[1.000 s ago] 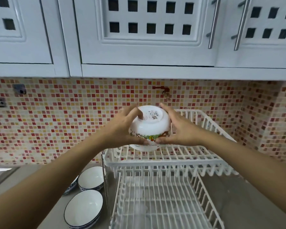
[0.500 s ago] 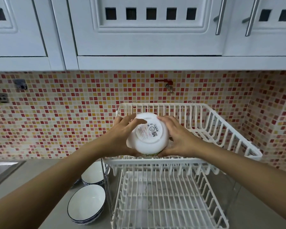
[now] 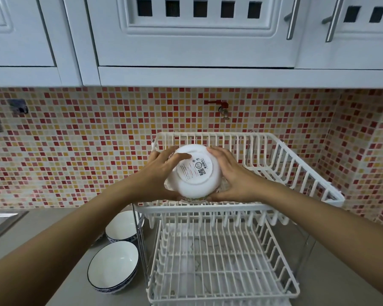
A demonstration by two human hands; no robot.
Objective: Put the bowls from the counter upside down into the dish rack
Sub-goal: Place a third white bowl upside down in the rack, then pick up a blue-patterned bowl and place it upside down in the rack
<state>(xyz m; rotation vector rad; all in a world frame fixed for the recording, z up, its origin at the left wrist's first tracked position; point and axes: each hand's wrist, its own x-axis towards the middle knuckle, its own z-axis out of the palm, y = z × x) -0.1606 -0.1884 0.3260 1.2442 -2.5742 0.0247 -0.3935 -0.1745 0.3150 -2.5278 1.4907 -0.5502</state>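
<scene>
A white bowl [image 3: 195, 173] with a printed label on its base is turned upside down, held between both hands over the left front of the top tier of the white wire dish rack [image 3: 296, 166]. My left hand [image 3: 157, 173] grips its left side and my right hand [image 3: 232, 175] its right side. The bowl's rim is low in the tier; I cannot tell whether it touches the wires. Two white bowls with blue rims stand upright on the counter left of the rack, one nearer [image 3: 113, 266] and one farther [image 3: 123, 226]. The rack's lower tier [image 3: 215, 266] holds nothing.
A grey counter [image 3: 60, 221] runs under the rack, with a steel sink edge [image 3: 2, 219] at far left. White wall cabinets [image 3: 197, 40] hang overhead. A small tap [image 3: 224, 111] sticks out of the mosaic-tiled wall behind the rack.
The bowl, held in both hands, has come down from above the rack into the top tier, and its base has tipped toward me.
</scene>
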